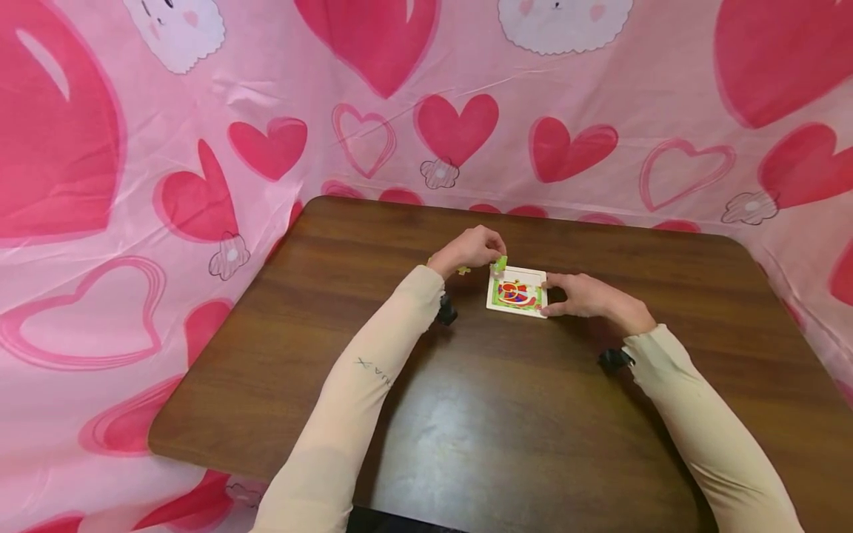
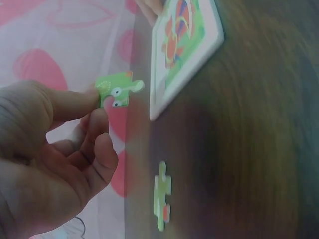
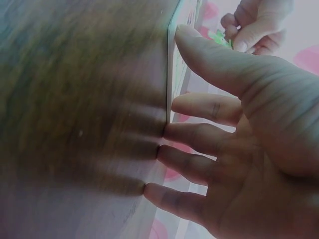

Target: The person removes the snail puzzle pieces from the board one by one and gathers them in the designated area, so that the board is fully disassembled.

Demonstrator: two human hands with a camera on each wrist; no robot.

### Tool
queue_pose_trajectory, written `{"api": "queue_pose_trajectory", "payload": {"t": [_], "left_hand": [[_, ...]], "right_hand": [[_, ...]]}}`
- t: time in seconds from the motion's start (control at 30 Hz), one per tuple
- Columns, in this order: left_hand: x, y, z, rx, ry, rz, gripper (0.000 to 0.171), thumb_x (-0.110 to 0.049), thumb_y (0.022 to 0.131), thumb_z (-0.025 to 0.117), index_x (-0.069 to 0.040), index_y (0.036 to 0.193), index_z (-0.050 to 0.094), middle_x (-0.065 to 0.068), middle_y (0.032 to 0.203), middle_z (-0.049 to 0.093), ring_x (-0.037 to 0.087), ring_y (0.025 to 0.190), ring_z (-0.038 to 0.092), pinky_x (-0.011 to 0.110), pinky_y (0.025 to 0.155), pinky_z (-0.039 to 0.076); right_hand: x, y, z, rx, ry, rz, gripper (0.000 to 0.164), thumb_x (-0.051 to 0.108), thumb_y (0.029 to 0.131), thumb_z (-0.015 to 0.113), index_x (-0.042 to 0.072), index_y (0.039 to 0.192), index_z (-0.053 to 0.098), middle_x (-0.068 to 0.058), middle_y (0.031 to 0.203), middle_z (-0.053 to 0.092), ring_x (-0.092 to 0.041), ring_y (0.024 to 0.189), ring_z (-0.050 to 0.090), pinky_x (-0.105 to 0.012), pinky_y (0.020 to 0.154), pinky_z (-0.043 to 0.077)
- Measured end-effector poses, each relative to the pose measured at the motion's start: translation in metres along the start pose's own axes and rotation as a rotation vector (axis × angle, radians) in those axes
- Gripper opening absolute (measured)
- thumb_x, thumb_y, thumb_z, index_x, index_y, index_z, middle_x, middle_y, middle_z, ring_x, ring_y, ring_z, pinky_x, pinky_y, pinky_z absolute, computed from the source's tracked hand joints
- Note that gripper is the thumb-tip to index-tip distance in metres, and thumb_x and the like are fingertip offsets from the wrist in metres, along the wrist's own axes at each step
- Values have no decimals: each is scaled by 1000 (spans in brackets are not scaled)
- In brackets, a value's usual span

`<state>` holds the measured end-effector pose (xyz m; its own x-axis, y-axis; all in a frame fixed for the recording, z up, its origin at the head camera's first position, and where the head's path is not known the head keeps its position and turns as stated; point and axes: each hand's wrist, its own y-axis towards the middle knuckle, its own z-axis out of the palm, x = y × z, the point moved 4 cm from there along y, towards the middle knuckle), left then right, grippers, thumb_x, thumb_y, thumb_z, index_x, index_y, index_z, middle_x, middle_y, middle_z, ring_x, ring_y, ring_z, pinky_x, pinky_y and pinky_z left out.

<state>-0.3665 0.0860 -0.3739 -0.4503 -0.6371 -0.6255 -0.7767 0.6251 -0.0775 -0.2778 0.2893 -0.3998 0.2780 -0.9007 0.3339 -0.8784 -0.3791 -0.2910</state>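
Between thumb and fingertips, my left hand [image 1: 472,249] pinches a green jigsaw piece [image 2: 115,88] with white eye-like dots, raised near the far left corner of a white-framed puzzle board [image 1: 516,311]. The board lies flat on the table, with red, purple and green pieces fitted in its near part and a pale bare strip along the far side. My right hand [image 1: 586,296] rests at the board's right edge. In the right wrist view, its thumb [image 3: 199,50] lies on the frame, and its other fingers stretch straight out to the edge and tabletop.
A loose green jigsaw piece [image 2: 162,196] lies on the brown wooden table [image 1: 480,414], left of the board, partly behind the left hand in the head view. Black bands [image 1: 446,309] circle both wrists. A pink heart-print cloth [image 1: 460,126] hangs behind the table.
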Motion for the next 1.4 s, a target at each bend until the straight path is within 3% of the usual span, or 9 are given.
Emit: {"api": "queue_pose_trajectory", "payload": {"t": [0.33, 0.57, 1.0, 1.17, 1.4], "left_hand": [[19, -2, -6, 30, -2, -34, 12, -16, 95, 61, -12, 100, 71, 2, 96, 68, 14, 83, 55, 24, 70, 45], [30, -3, -5, 57, -25, -70, 13, -15, 96, 60, -10, 102, 71, 4, 97, 68, 14, 78, 57, 23, 66, 47], [31, -1, 2, 44, 18, -69, 12, -15, 95, 61, -12, 101, 71, 5, 105, 68, 15, 87, 56, 24, 73, 46], [33, -3, 3, 45, 16, -97, 13, -14, 95, 60, -12, 102, 70, 4, 105, 67, 16, 86, 56, 25, 72, 46], [32, -5, -1, -25, 32, -91, 18, -16, 97, 56, -11, 107, 70, 4, 106, 68, 16, 89, 57, 26, 75, 47]], "right_hand": [[0, -1, 2, -21, -11, -24, 69, 44, 87, 72, 2, 138, 51, -26, 144, 48, -42, 125, 51, -60, 104, 39], [1, -3, 2, -8, 5, -28, 71, 43, 88, 70, 2, 141, 48, -28, 151, 38, -44, 131, 46, -61, 107, 36], [0, -6, 0, 0, -4, -31, 70, 40, 88, 72, 2, 141, 47, -30, 151, 36, -47, 133, 43, -61, 107, 35], [1, -6, 0, 13, 0, -22, 71, 42, 88, 71, 3, 142, 46, -29, 152, 35, -46, 134, 42, -62, 107, 34], [1, -6, 0, 15, -1, -14, 71, 43, 88, 70, 4, 143, 46, -29, 152, 36, -47, 134, 42, -63, 107, 34]]}}
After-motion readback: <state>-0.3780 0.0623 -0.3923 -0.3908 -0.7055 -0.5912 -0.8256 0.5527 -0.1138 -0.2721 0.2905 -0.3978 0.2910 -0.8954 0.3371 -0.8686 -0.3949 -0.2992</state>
